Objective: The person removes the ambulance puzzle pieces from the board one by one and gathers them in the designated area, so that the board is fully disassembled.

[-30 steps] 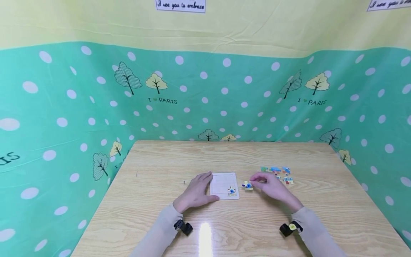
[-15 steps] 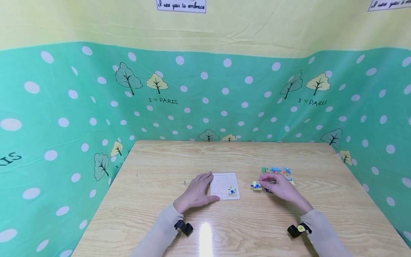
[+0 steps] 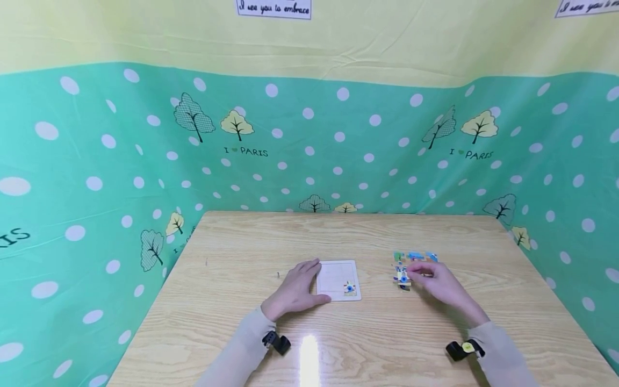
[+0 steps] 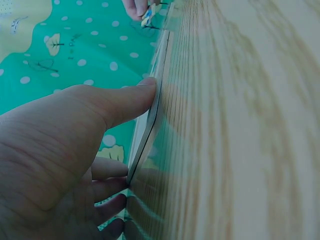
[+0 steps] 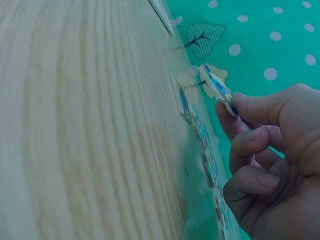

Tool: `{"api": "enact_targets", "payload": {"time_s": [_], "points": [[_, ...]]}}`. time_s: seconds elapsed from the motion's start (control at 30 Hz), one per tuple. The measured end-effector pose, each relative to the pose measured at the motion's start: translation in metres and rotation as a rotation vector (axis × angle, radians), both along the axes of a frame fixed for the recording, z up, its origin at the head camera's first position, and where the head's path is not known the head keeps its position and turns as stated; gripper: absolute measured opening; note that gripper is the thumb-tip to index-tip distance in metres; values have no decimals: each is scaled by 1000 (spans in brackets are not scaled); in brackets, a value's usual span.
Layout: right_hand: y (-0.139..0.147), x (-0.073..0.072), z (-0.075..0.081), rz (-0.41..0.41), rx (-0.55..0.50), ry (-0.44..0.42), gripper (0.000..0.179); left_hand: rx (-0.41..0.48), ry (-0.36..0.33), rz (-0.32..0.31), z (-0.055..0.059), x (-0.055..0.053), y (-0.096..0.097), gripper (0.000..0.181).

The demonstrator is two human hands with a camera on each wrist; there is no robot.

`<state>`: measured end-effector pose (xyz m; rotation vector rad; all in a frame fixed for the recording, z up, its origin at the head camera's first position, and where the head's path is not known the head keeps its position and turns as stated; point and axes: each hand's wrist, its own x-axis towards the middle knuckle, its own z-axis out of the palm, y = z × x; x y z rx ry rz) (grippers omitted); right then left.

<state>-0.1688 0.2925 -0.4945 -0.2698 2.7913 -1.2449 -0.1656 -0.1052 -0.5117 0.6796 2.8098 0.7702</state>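
My right hand [image 3: 440, 285] pinches a jigsaw puzzle piece [image 5: 215, 85] between thumb and fingertips, raised over the table in the right wrist view. In the head view this cream and blue piece overlaps the loose puzzle pieces [image 3: 415, 255] on the right. My left hand [image 3: 294, 288] rests along the left side of a white square puzzle tray [image 3: 335, 271]. Its thumb [image 4: 135, 97] lies on the tray's near edge and its other fingers stretch along the left side. One puzzle piece [image 3: 350, 288] with a blue round spot sits in the tray's near right corner.
The wooden table [image 3: 242, 242] carries the tray near its middle, with the loose pieces lying in rows to the right. A tiny dark object [image 3: 278, 275] lies left of the left hand. A green dotted curtain [image 3: 309, 145] hangs behind the table and along both sides.
My right hand has moved right, away from the tray, carrying the pinched puzzle piece to the loose pieces. The left hand and the tray have stayed in place.
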Motion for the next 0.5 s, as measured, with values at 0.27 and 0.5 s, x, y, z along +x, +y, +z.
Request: {"api": "enact_targets", "payload": {"time_s": [0.27, 0.5], "points": [[15, 3, -2, -52, 0, -35, 27, -3, 5, -2, -1, -1, 0, 97], [25, 6, -4, -63, 32, -42, 27, 8, 9, -3, -1, 0, 0, 96]]}}
